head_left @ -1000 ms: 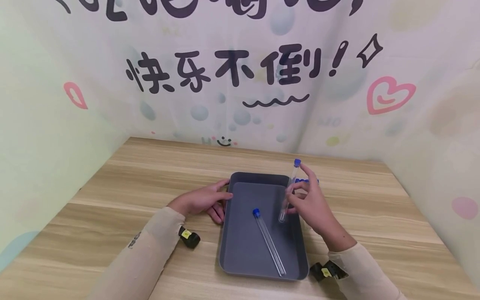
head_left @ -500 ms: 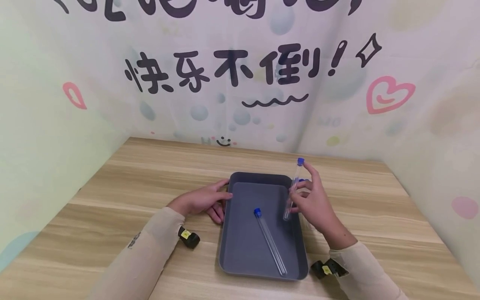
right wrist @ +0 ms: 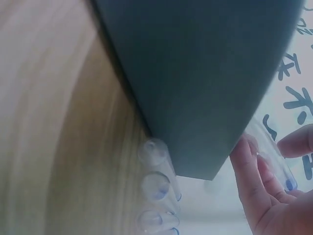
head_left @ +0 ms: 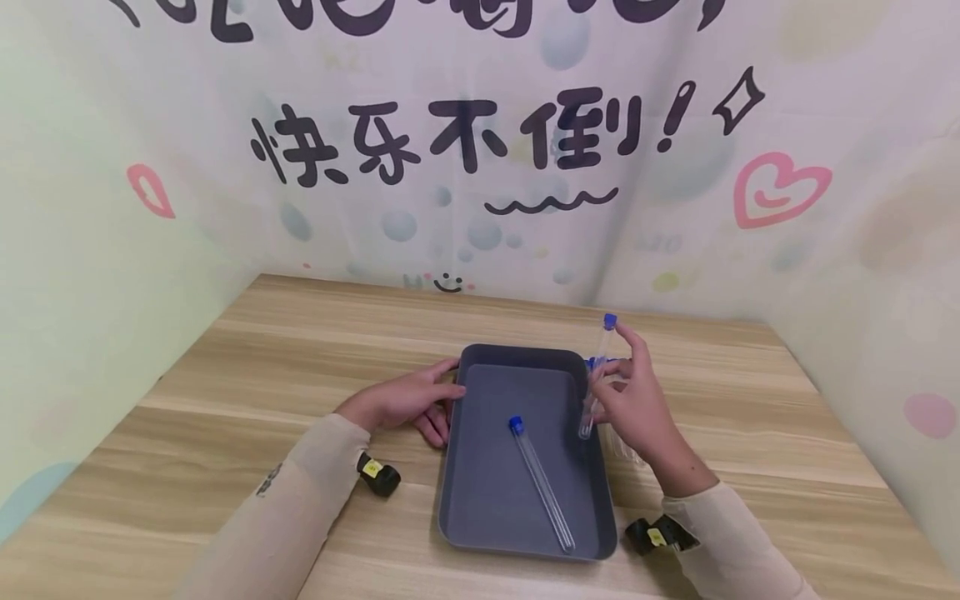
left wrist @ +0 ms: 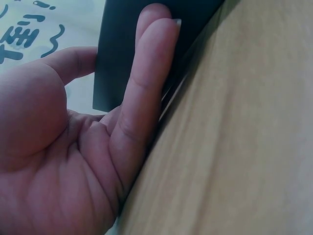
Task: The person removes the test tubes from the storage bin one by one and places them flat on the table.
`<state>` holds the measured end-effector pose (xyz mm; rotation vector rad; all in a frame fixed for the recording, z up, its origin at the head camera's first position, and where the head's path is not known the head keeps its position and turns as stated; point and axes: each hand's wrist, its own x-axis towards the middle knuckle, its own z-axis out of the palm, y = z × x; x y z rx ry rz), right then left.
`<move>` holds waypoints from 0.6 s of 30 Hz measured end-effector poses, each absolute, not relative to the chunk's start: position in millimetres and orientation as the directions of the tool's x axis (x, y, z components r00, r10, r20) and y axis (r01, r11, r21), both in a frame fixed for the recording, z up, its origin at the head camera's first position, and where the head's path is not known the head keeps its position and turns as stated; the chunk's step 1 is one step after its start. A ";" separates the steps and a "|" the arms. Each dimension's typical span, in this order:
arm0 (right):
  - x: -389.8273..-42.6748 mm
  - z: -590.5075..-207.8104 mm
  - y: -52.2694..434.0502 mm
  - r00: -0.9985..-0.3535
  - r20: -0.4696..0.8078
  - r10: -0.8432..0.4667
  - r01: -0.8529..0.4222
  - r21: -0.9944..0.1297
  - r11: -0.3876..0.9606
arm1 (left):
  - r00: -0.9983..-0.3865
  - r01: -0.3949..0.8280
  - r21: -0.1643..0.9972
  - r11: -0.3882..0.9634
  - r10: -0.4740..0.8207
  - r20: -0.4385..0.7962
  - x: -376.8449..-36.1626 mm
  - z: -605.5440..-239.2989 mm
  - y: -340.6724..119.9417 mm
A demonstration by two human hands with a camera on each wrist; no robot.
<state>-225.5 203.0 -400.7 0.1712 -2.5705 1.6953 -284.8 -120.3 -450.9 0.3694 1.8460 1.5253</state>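
A dark grey tray (head_left: 517,356) lies in the middle of the wooden table. In it lies one clear tube with a blue cap (head_left: 542,487), slanting toward the front right corner. My right hand (head_left: 611,379) pinches a second blue-capped tube (head_left: 604,340), held almost upright over the tray's right edge, cap up. In the right wrist view that tube (right wrist: 274,157) sits between my fingers (right wrist: 247,166). My left hand (head_left: 420,400) rests against the tray's left wall, fingers (left wrist: 146,83) straight along it.
More blue-capped tubes (head_left: 621,443) lie on the table just right of the tray, seen end-on in the right wrist view (right wrist: 157,182). Printed cloth walls (head_left: 480,150) close in the table on the back and both sides.
My right hand has carried its tube a little to the right, from over the tray's inside to its right edge, and the tube stands more upright. The left hand has not moved.
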 end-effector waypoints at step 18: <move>-230.7 -400.5 211.4 -0.992 0.114 -0.056 -0.127 -0.887 0.444 | -0.714 -0.209 0.941 0.267 0.615 -0.333 -283.3 -450.6 -120.9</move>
